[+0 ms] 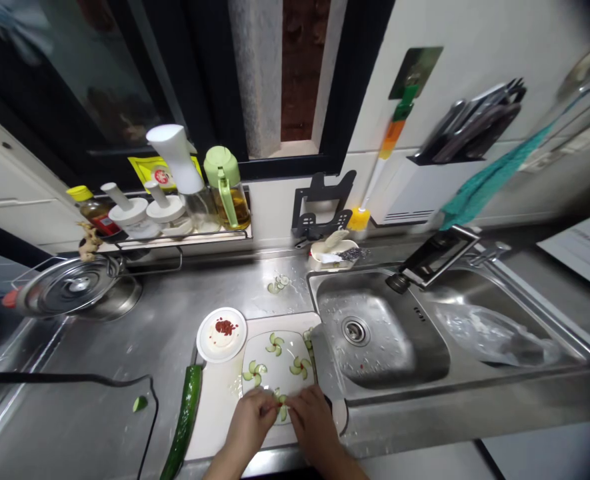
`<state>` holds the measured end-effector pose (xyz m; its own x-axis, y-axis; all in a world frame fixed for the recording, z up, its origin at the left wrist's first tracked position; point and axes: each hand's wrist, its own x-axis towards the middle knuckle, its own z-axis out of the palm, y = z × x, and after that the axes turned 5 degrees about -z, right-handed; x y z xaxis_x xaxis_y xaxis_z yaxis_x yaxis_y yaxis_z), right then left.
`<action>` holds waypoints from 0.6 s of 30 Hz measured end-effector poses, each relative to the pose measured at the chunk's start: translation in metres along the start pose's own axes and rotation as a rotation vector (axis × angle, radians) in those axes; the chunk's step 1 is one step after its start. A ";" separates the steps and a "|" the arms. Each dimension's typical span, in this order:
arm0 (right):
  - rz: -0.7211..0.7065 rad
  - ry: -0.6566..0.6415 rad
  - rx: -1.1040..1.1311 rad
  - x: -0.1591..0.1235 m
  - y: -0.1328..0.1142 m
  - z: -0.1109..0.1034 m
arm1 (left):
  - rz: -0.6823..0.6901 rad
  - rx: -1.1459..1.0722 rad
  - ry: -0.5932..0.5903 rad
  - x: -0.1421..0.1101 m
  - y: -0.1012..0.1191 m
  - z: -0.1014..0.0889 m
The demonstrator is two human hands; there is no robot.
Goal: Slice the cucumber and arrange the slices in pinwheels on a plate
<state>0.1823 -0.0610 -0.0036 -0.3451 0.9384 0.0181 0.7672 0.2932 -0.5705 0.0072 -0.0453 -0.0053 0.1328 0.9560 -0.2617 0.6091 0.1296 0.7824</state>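
Right hand (315, 415) over plate (277, 371) holding cucumber slices (275, 342).

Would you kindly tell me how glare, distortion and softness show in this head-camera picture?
In the head view, pale glare marks the steel counter and sink; wide-angle distortion seems to slant the window frame; the top-right corner falls dark and soft; detail between the left hand and right hand is too small to read surely.

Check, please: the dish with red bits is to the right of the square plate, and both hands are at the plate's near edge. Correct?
Wrong side: the head view shows the dish left of the plate, with the left hand and right hand at its near edge.
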 end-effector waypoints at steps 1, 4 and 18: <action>-0.001 -0.006 -0.001 -0.001 0.000 0.000 | 0.001 0.003 -0.002 0.000 -0.001 0.001; -0.013 -0.023 -0.001 -0.001 -0.002 0.000 | -0.008 0.019 0.001 0.000 -0.004 0.003; -0.002 -0.076 -0.019 0.002 -0.008 0.002 | -0.049 0.113 -0.022 0.002 -0.001 0.005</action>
<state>0.1742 -0.0616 -0.0003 -0.3862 0.9214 -0.0435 0.7765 0.2994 -0.5544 0.0107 -0.0452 -0.0094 0.1165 0.9431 -0.3115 0.6994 0.1448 0.6999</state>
